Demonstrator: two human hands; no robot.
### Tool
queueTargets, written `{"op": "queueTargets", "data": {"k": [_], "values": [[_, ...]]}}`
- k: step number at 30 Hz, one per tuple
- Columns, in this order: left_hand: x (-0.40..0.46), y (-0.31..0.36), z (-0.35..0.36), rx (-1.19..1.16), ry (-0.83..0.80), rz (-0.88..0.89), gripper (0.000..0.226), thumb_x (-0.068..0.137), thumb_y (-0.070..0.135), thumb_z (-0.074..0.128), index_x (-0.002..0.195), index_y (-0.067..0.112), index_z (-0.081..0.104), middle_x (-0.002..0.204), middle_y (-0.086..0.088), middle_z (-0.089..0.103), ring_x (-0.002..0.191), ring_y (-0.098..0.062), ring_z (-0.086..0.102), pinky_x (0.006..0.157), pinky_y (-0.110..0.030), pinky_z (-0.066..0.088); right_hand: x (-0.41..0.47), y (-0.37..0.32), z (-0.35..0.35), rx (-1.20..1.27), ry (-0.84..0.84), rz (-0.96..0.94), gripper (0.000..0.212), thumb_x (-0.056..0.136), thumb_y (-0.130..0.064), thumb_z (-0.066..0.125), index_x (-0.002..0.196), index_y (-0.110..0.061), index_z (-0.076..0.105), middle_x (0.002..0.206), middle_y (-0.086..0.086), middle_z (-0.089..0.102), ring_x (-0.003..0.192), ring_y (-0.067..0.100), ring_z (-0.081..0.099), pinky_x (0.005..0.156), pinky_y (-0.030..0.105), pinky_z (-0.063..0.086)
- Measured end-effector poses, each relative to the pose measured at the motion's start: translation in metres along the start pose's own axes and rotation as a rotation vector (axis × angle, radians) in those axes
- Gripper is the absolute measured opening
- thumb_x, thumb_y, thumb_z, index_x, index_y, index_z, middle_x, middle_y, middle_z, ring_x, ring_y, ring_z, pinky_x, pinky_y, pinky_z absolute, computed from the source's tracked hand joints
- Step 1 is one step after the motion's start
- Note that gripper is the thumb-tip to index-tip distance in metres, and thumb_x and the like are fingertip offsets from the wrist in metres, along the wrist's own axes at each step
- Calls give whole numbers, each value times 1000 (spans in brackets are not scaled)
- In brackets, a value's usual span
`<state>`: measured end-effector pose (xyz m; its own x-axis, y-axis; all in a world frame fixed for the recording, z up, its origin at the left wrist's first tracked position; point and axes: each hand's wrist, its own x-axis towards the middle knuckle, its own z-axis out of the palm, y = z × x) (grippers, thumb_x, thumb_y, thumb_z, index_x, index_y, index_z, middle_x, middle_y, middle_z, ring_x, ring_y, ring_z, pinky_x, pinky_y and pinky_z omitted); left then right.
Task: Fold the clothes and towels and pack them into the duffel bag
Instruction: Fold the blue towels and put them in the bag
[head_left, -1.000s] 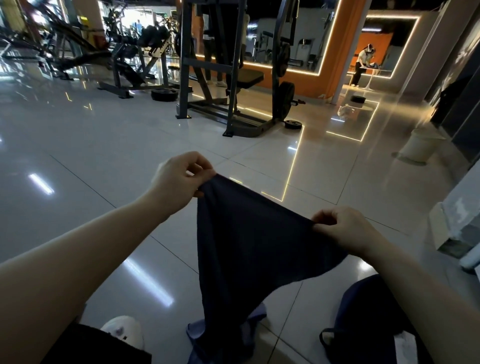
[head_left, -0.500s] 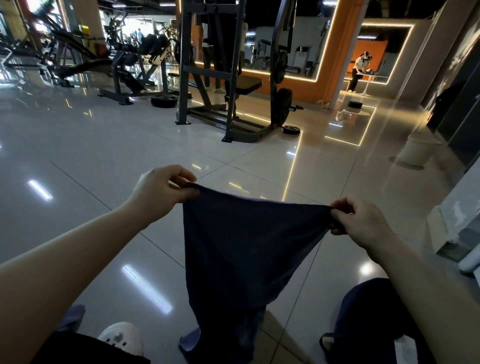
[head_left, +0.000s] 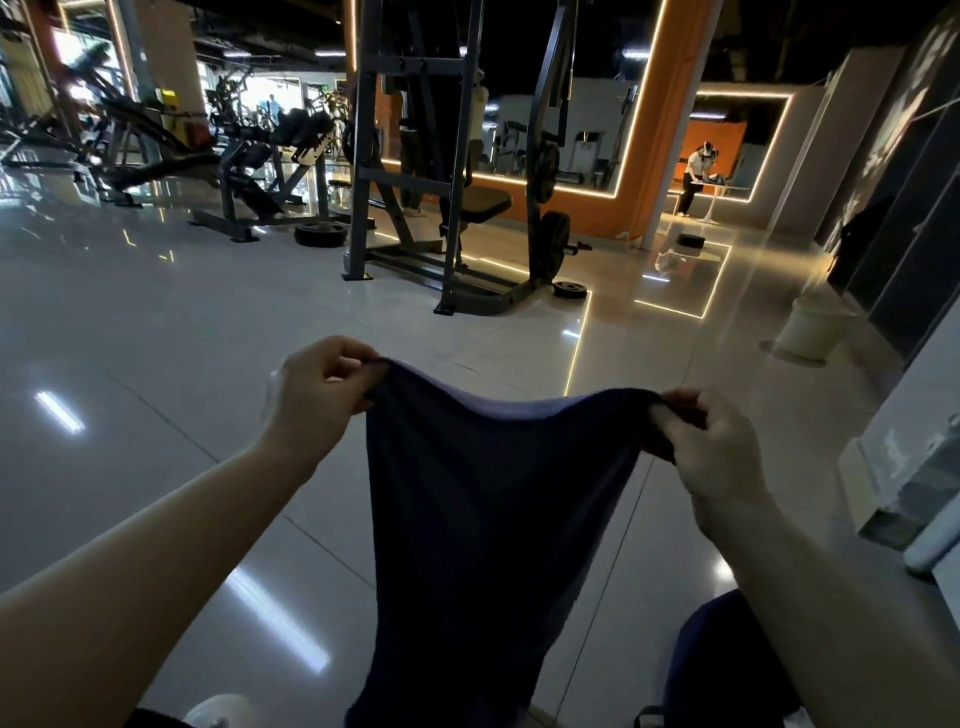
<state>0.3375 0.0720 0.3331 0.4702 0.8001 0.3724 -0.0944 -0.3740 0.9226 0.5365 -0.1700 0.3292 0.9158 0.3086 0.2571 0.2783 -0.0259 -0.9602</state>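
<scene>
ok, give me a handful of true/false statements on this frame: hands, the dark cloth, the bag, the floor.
1. Both hands pinch the top edge of the dark cloth. True: left hand and right hand each grip a corner.
2. The cloth lies folded flat on the floor. False: it hangs in the air between the hands.
3. The dark duffel bag sits at lower right. True.
4. The right hand is inside the bag. False: it is up at the cloth's corner, above the bag.
5. A white shoe shows at the bottom edge. True.
</scene>
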Motion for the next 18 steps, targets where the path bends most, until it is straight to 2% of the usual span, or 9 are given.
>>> {"op": "queueTargets", "data": {"k": [3, 8, 10, 13, 18], "values": [[1, 16, -6, -41, 71, 89, 10, 88, 16, 66, 83, 25, 65, 85, -6, 66, 84, -24, 68, 77, -35, 57, 2, -22, -7, 76, 49, -28, 14, 90, 1, 59, 94, -12, 61, 101, 15, 64, 97, 31, 64, 85, 39, 55], [1, 65, -8, -108, 118, 227, 15, 88, 17, 65, 83, 31, 63, 84, 5, 65, 84, -13, 68, 75, -27, 58, 3, -80, -21, 75, 189, -232, 26, 92, -4, 57, 84, -29, 59, 96, 2, 63, 96, 23, 63, 82, 35, 55], [0, 83, -10, -155, 141, 257, 13, 88, 19, 67, 83, 31, 64, 84, 5, 65, 86, -18, 67, 76, -32, 58, -1, -102, -25, 55, 151, -226, 22, 92, -5, 57, 84, -25, 61, 94, 2, 65, 90, 21, 65, 77, 34, 56], [-14, 103, -13, -98, 61, 280, 9, 87, 17, 67, 85, 26, 66, 86, 0, 67, 87, -23, 67, 79, -39, 58, -14, -134, -36, -1, 152, -239, 11, 93, -8, 57, 96, -18, 63, 101, 7, 66, 94, 21, 65, 74, 28, 54], [-22, 153, -38, -169, 186, 342, 16, 85, 23, 71, 78, 38, 68, 85, 1, 69, 83, -20, 69, 80, -48, 58, -48, -194, -67, 75, 214, -403, 12, 95, -7, 54, 101, -17, 58, 94, -3, 61, 91, 15, 62, 70, 22, 52]]}}
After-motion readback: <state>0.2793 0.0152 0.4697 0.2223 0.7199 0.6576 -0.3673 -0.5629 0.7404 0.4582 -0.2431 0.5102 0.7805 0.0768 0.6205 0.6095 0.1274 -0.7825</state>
